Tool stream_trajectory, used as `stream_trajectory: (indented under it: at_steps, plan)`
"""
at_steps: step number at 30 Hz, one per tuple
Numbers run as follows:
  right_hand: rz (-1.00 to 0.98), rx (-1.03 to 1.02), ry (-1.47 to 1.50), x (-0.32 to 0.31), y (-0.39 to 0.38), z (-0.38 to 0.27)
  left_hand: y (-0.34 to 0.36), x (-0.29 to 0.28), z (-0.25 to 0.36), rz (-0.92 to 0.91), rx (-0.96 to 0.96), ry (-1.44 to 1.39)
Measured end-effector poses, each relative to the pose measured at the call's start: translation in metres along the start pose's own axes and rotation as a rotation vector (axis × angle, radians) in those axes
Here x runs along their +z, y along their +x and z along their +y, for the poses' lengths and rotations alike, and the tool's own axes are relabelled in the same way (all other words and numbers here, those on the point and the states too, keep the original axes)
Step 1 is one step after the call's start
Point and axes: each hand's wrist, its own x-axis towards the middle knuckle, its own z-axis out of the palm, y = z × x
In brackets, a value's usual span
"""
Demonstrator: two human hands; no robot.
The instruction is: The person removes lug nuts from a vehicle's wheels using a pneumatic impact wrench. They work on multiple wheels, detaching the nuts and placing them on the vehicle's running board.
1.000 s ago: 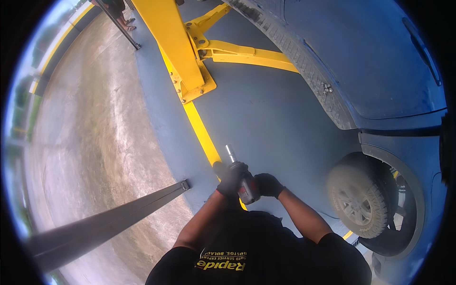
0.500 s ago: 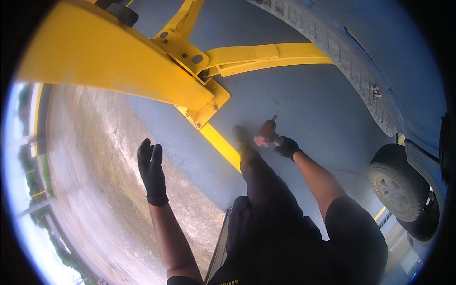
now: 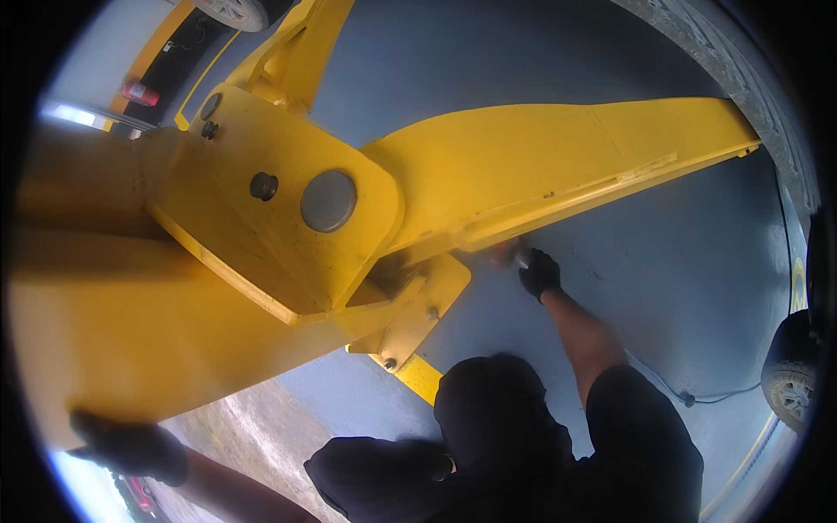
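Note:
My black-gloved right hand [image 3: 542, 273] grips the handle of a red and grey impact wrench [image 3: 506, 254]. The tool is blurred, and the underside of a long yellow lift arm [image 3: 575, 166] partly covers it. Over at the lower left, my gloved left hand [image 3: 131, 446] lies against the lower edge of a thick yellow column [image 3: 113, 322]. Its fingers look stretched out along the metal, though somewhat smeared. A yellow bracket [image 3: 244, 209] with a large round grey pin [image 3: 329, 200] joins the arm to the column.
A vehicle's dusty underside edge [image 3: 741, 70] curves along the upper right. One tyre [image 3: 792, 383] stands at the right rim. A cable [image 3: 689, 398] lies on the blue-grey floor [image 3: 645, 288]. A red cylinder [image 3: 139, 93] stands at the far upper left.
My view has come down closer to the yellow lift. The left hand has gone from free air to the column. The impact wrench has moved in beside the arm's underside, still in my right hand.

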Motion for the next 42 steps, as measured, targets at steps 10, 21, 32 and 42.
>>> stream_trajectory:
  at_steps: [10,21,32,42]
  plan:
    - [-0.03,-0.313,-0.131,0.054,0.151,-0.133,0.005,0.006,0.018,0.171,0.089,-0.124]
    - [-1.208,-0.416,-0.945,-0.086,-0.033,-0.118,0.004,-0.029,-0.012,-0.24,-0.202,-1.427]
    - [-1.012,-0.662,-0.513,-0.282,-0.248,-0.269,-0.384,-0.433,-0.235,-2.09,-1.647,-0.209]
    - [-0.783,-0.329,0.107,-0.184,-0.2,-0.601,-0.27,-0.169,-0.303,-1.509,-2.196,-0.693]
